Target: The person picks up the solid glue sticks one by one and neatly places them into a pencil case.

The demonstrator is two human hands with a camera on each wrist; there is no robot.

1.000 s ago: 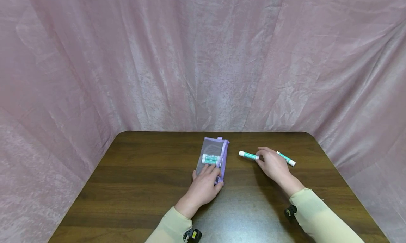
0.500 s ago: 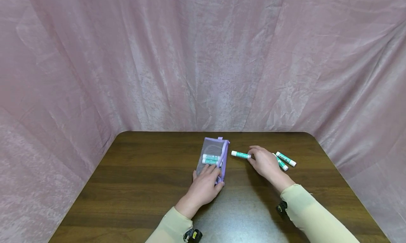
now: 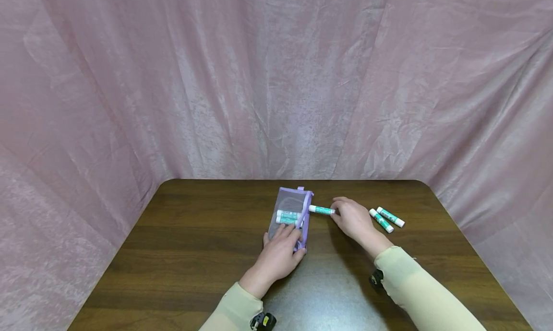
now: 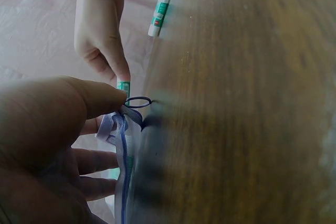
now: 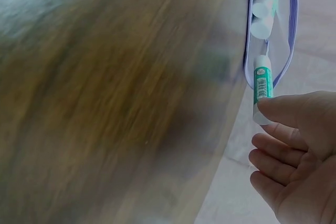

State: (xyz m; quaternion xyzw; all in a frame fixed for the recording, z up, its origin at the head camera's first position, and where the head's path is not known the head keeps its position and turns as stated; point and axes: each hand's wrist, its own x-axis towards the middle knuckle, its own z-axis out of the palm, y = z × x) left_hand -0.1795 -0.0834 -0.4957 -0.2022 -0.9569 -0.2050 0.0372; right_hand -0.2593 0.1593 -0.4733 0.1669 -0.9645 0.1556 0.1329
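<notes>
Backed at twelve o'clock by a pink crushed-velvet curtain [image 3: 268, 81]; spread below with a dark brown wood-grain table [image 3: 194, 254]. Gripping the lilac-edged translucent mesh pouch [image 3: 291, 203], mid-table, at its six-o'clock end with the left hand [image 3: 276, 256], presumably to keep its three-o'clock mouth steady and parted; reaching toward one o'clock. Pinching a white-and-green cylindrical stick [image 3: 321, 209] by its three-o'clock end with the right hand [image 3: 352, 218], likely to leave the other tip free at the mouth; angled toward ten o'clock. Filled with two matching sticks [image 3: 288, 215]; flanked at three o'clock by two loose ones [image 3: 381, 220].
</notes>
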